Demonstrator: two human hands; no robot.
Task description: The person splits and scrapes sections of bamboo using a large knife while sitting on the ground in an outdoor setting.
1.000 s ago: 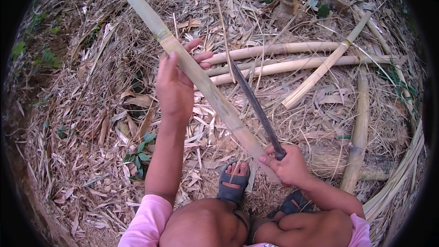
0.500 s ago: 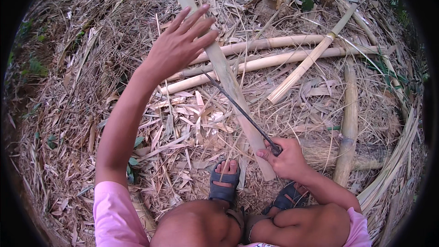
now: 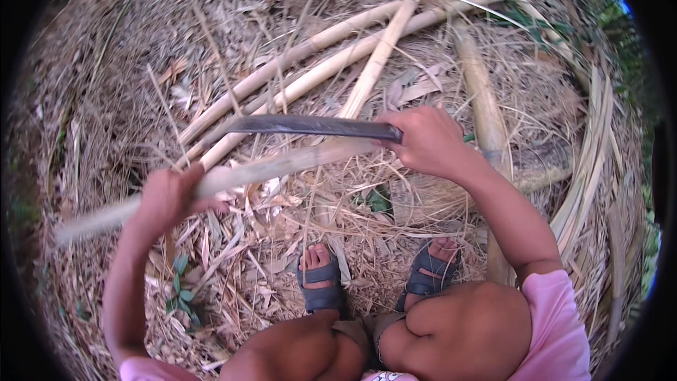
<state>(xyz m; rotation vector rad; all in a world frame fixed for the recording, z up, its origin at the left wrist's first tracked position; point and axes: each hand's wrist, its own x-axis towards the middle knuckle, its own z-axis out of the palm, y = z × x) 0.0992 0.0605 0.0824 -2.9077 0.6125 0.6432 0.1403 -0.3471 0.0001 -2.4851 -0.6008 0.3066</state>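
Observation:
A long, pale split bamboo strip [image 3: 282, 164] slants across in front of me, its far left end smeared by motion. My left hand [image 3: 168, 201] is closed round it toward that left end, the fingers slightly blurred. In my right hand [image 3: 427, 141] is a machete [image 3: 303, 125] with a dark blade that points left, just above the strip. The strip's right end reaches the fingers of that same hand, where it is partly hidden. The machete's handle is covered by the fingers.
Beyond the blade, two pale bamboo poles [image 3: 310, 79] lie side by side, with a split bamboo piece [image 3: 381, 60] across them. A thicker pole [image 3: 483, 92] and a log [image 3: 543, 166] lie at right, near a bundle of strips [image 3: 585, 162]. Shavings [image 3: 264, 268] surround my sandalled feet [image 3: 321, 279].
The strip has swung from pointing away to lying crosswise. My left hand, earlier spread over it, now grips it farther left and nearer. My right hand has risen with the machete, and the view has shifted.

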